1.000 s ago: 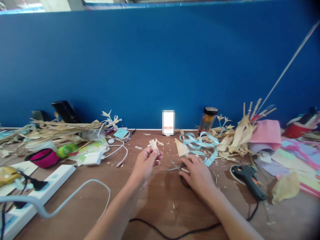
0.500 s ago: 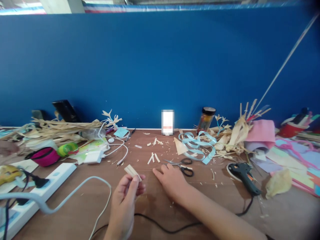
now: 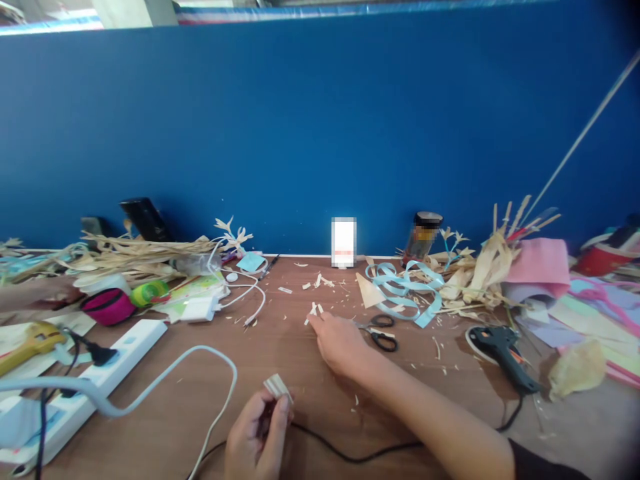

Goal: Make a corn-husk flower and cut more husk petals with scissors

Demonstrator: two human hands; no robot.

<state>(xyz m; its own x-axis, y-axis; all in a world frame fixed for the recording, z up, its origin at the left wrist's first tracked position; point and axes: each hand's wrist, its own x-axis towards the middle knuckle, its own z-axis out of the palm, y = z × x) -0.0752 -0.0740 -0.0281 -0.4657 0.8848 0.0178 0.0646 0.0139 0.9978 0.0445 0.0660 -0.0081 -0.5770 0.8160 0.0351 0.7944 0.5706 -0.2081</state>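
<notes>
My left hand [image 3: 260,433], low in the head view, is closed with thumb and fingers round a short, flat, pale piece of dried husk [image 3: 277,387]. My right hand [image 3: 343,347] reaches across the table with its fingers extended, fingertips at a few small cut husk strips [image 3: 314,311]. The lower ends of those strips are covered by the fingers, and whether one is pinched is not visible. Just right of that hand lie black-handled scissors [image 3: 384,332]. Husk scraps [image 3: 320,282] are scattered beyond the fingertips.
Light blue ribbon [image 3: 400,293] and a glue gun [image 3: 505,353] lie at right, near dried husks [image 3: 493,267] and coloured paper. At left are a white power strip [image 3: 135,347], cables and another person's hand [image 3: 40,295]. A blue panel [image 3: 280,133] stands behind.
My right hand has moved forward from the bare tabletop to the cut strips. My left hand has drawn back toward me with the husk piece. The view has shifted slightly.
</notes>
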